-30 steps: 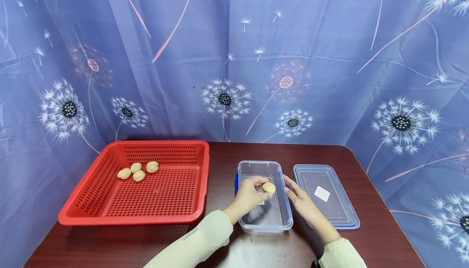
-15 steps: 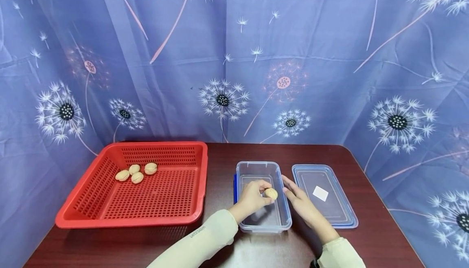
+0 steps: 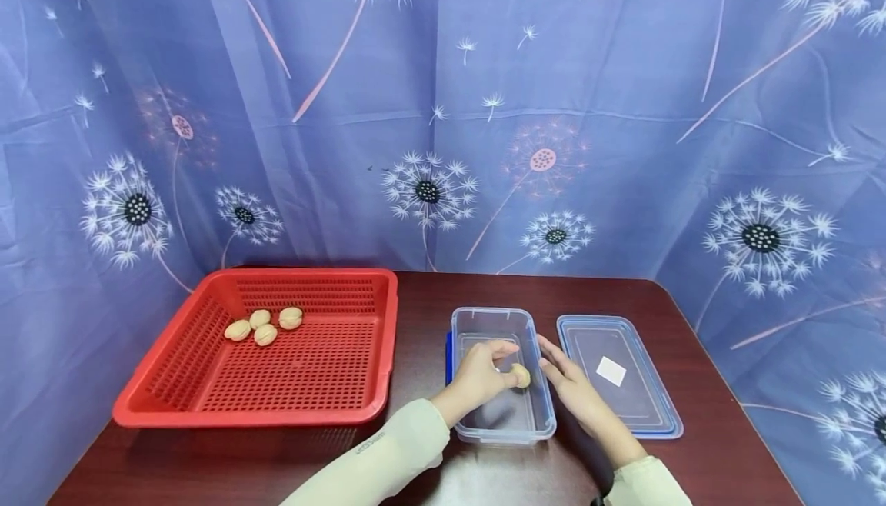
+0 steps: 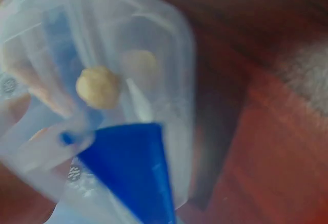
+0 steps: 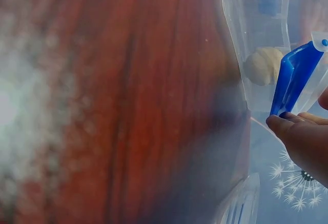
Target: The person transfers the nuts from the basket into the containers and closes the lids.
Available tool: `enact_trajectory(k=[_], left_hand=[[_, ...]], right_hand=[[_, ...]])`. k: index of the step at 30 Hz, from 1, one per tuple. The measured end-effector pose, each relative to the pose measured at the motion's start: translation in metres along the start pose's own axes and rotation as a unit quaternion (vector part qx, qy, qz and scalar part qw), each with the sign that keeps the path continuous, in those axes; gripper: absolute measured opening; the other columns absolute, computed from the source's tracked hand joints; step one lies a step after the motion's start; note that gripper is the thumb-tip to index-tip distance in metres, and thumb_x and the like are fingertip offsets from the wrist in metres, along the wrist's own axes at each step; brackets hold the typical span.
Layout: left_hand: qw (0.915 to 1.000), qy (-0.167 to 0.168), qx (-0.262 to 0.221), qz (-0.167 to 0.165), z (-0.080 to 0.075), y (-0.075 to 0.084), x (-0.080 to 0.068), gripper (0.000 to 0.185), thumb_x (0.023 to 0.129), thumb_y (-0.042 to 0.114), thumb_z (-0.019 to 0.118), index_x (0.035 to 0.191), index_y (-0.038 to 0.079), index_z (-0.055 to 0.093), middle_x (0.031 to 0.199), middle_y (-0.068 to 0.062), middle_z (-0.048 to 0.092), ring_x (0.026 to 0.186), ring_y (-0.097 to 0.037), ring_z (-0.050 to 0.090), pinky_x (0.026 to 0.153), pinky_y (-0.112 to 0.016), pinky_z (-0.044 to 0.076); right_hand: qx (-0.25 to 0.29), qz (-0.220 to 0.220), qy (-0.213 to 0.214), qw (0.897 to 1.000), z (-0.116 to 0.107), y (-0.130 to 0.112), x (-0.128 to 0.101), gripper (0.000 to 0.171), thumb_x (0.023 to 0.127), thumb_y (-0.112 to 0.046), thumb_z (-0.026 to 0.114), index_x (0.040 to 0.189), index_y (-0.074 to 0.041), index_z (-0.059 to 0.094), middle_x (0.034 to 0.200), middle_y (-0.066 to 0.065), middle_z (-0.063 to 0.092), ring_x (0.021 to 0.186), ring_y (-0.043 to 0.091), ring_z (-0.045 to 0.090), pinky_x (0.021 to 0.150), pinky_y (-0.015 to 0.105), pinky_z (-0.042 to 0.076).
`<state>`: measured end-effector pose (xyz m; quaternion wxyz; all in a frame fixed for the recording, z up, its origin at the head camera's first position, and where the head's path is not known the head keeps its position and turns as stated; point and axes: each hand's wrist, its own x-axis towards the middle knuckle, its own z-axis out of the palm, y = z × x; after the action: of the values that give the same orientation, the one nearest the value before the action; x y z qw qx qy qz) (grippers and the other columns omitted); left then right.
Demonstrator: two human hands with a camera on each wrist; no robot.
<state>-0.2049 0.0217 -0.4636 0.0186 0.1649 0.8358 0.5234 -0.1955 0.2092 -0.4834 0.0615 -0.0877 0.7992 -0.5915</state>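
Observation:
A pale walnut [image 3: 521, 375] lies in the clear plastic box [image 3: 501, 435], by the thumb tip of my left hand [image 3: 477, 374]. That hand reaches into the box, its thumb and fingers spread apart. In the left wrist view the walnut [image 4: 98, 87] shows blurred above a blue latch [image 4: 130, 157]. My right hand [image 3: 577, 391] rests along the box's right side with fingers extended. The right wrist view has its fingertips [image 5: 281, 124] touching the end of a blue latch [image 5: 294, 80], with the walnut [image 5: 264, 66] visible through the wall.
At the left stands a red perforated basket [image 3: 252, 418] with several walnuts [image 3: 265, 334] grouped in its back left corner. Right of the box a clear lid [image 3: 640, 402] with a white label lies on the dark wooden table [image 3: 422, 306]. A blue dandelion-print curtain [image 3: 346, 183] hangs behind.
My left hand has moved the walnut toward the box's right side and lower, and its fingers have spread and let it go. The right hand has stayed against the box.

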Motion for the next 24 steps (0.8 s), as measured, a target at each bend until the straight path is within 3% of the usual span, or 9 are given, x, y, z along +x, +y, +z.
enact_trajectory(k=[12,19,24], left_hand=[[0.9986,0.001,-0.039,0.036,-0.030,0.044,-0.009,0.037,0.078,0.005,0.078,0.113,-0.002,0.067,0.112,-0.015,0.068,0.105,-0.030,0.065,0.092,-0.029,0.050],[0.9982,0.012,-0.035,0.048,-0.065,0.069,-0.012,0.038,0.079,0.007,0.078,0.115,0.001,0.067,0.113,-0.013,0.068,0.107,-0.027,0.065,0.091,-0.034,0.051],[0.9977,0.026,-0.033,0.054,-0.095,0.078,-0.009,0.039,0.081,0.011,0.077,0.118,0.003,0.066,0.116,-0.012,0.067,0.108,-0.026,0.064,0.093,-0.033,0.050]], right_hand=[[-0.012,0.009,0.015,1.000,0.001,0.002,-0.005,0.048,0.104,-0.011,0.039,0.148,0.002,0.029,0.150,0.026,0.031,0.138,0.039,0.027,0.112,0.053,0.021],[-0.014,0.010,0.019,1.000,0.003,0.001,-0.006,0.047,0.104,-0.010,0.039,0.148,0.002,0.030,0.150,0.025,0.032,0.138,0.038,0.028,0.112,0.052,0.021],[-0.015,0.010,0.022,1.000,0.004,-0.001,-0.003,0.047,0.103,-0.009,0.040,0.148,0.002,0.031,0.149,0.025,0.033,0.138,0.038,0.029,0.112,0.051,0.023]])
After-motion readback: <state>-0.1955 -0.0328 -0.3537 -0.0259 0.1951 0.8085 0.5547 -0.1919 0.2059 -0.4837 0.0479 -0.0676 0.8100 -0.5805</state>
